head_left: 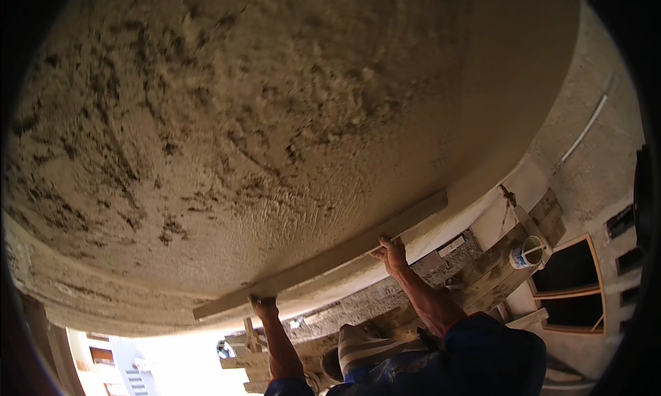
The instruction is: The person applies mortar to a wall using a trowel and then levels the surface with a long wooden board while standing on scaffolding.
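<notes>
A long straightedge (323, 266) lies against a wide plastered surface (275, 120), slanting from lower left to upper right. My left hand (264, 308) grips its lower edge near the left end, fingers partly hidden behind it. Farther right, my right hand (392, 255) is closed on the same edge, thumb and fingers around it. Above the straightedge the grey-brown mortar is rough, with dark pits and ridges on the left and middle. Toward the right the plaster (509, 72) looks smoother.
Below me run wooden scaffold planks (496, 268), where a white bucket (527, 253) stands at the right. A wood-framed window (568, 286) is in the wall beyond. Another small container (224, 349) sits near the bright opening at lower left. A pale strip (585, 129) lies far right.
</notes>
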`<state>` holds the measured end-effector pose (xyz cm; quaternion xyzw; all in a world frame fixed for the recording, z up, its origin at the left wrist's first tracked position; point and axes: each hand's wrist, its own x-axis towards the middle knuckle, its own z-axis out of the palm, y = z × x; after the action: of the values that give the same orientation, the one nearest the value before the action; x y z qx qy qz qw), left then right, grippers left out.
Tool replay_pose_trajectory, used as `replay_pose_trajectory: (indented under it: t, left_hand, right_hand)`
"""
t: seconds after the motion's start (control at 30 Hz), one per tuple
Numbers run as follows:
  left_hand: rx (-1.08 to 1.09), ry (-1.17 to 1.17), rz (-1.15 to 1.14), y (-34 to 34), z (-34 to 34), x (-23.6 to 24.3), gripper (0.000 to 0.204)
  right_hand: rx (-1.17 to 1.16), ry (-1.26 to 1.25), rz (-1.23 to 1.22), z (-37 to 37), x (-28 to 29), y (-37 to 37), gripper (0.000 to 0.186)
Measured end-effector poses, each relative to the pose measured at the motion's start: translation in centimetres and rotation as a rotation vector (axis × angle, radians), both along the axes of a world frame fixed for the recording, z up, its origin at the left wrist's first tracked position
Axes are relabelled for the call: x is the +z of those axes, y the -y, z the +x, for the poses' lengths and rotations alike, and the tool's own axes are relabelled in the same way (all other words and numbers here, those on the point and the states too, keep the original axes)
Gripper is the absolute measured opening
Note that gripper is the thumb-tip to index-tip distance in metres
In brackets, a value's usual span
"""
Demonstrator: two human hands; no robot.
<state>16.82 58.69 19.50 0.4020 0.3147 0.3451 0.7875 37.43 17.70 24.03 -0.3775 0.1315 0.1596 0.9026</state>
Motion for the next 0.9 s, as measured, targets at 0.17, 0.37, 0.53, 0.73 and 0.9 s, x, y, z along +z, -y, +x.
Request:
replay_pose_trajectory:
  t: [0.17,0.37,0.53,0.73,0.9]
  left_hand:
    - [-0.069,0.18,-0.174,4.8,3.3,4.6,0.058]
    - [-0.03,0.226,-0.122,12.0,7.7,18.6,0.055]
    - [-0.002,0.352,-0.134,16.6,9.2,32.5,0.05]
    - [-0.037,0.303,-0.066,18.0,9.9,37.1,0.051]
    - [-0.153,0.388,-0.147,14.3,8.4,36.0,0.053]
  right_hand:
    - [-0.163,0.192,-0.09,2.5,5.5,3.9,0.05]
    - [-0.365,0.639,-0.343,5.9,23.5,8.1,0.056]
    - [-0.385,0.658,-0.347,8.5,36.7,11.1,0.048]
    - [-0.421,0.7,-0.308,9.6,40.6,12.9,0.053]
    - [-0.373,0.523,-0.35,6.9,39.7,9.7,0.063]
